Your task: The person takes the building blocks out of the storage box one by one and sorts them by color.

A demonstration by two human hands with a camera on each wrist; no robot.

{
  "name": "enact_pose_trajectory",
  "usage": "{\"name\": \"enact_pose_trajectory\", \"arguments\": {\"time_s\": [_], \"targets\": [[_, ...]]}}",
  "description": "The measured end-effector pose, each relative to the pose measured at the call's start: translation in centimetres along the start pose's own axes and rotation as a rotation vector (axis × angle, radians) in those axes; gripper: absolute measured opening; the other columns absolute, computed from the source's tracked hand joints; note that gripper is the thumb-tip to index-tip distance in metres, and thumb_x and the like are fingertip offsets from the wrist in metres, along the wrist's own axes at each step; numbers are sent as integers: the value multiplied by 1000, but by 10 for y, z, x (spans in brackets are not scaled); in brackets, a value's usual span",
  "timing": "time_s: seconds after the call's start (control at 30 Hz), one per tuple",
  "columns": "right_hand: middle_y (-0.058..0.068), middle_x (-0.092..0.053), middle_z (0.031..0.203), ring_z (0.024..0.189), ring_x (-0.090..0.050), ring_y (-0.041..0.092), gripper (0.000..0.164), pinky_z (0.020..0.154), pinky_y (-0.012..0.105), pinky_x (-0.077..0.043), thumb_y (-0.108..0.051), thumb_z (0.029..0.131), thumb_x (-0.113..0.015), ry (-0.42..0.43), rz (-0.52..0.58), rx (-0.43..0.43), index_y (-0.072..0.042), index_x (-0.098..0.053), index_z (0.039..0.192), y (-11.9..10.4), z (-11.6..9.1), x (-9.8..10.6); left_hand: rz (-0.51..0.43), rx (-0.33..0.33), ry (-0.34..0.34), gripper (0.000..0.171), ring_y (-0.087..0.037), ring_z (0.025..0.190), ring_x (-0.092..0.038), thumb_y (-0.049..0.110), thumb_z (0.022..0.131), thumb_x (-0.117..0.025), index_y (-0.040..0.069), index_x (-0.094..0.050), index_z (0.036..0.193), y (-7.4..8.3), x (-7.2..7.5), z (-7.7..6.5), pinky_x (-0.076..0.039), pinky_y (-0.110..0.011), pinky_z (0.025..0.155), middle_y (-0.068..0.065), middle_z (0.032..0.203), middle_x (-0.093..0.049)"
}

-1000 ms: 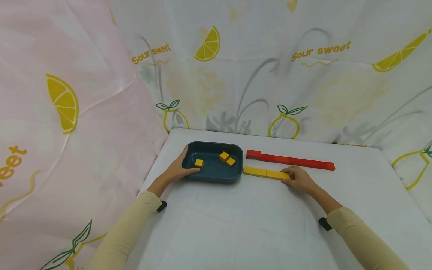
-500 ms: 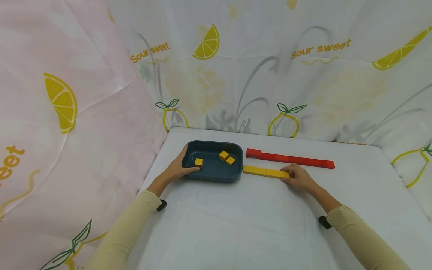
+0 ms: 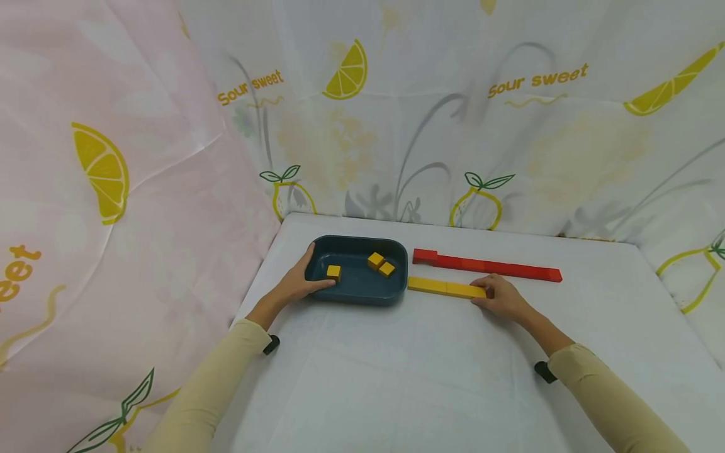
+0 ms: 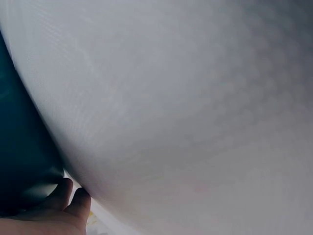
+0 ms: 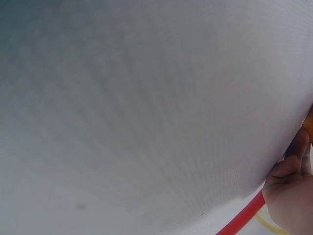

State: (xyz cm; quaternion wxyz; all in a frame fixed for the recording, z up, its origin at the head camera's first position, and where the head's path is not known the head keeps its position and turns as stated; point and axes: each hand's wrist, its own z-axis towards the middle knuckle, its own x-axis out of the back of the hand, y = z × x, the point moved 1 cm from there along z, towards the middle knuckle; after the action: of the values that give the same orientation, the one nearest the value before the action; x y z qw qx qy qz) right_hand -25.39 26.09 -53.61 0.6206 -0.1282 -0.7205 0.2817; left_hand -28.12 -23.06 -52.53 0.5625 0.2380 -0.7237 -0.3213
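In the head view my left hand [image 3: 293,282] holds a dark teal tray [image 3: 362,300] by its left end, thumb over the near rim and fingers along the outer side. Several yellow blocks lie in it: one cube [image 3: 333,272] near my thumb, two more [image 3: 376,261] toward the right. A row of yellow blocks [image 3: 442,287] extends from the tray's right side. My right hand [image 3: 503,298] pinches the row's right end between thumb and fingers. In the right wrist view that hand [image 5: 291,188] shows at the edge, beside a bit of yellow block [image 5: 308,128].
Behind the yellow row lies a long row of red blocks [image 3: 493,268], with a raised red block [image 3: 425,256] at its left end. A white cloth [image 3: 408,377] covers the table. Curtains [image 3: 419,126] printed with lemons hang behind and at the left.
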Motion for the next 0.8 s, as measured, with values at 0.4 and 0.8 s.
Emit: {"name": "enact_pose_trajectory", "arguments": {"time_s": [0.4,0.8], "targets": [[10,-57,103,86,-50,21,41,72,27,-47,-16,86,-77,-16,11,-23,-3,-66,123,0,2,-1,-18,9,-5,122,-35,154,-8,57,77,-77,28,8,159,2,3,-2,-18,-60,120,-8,168,-1],[22,-56,121,93,-61,25,60,77,35,-59,-24,84,-80,-77,10,17,-5,-55,135,-13,1,33,1,-4,-6,124,-35,153,-11,63,75,-76,27,8,159,0,3,-1,-19,-60,120,-8,168,-2]]}}
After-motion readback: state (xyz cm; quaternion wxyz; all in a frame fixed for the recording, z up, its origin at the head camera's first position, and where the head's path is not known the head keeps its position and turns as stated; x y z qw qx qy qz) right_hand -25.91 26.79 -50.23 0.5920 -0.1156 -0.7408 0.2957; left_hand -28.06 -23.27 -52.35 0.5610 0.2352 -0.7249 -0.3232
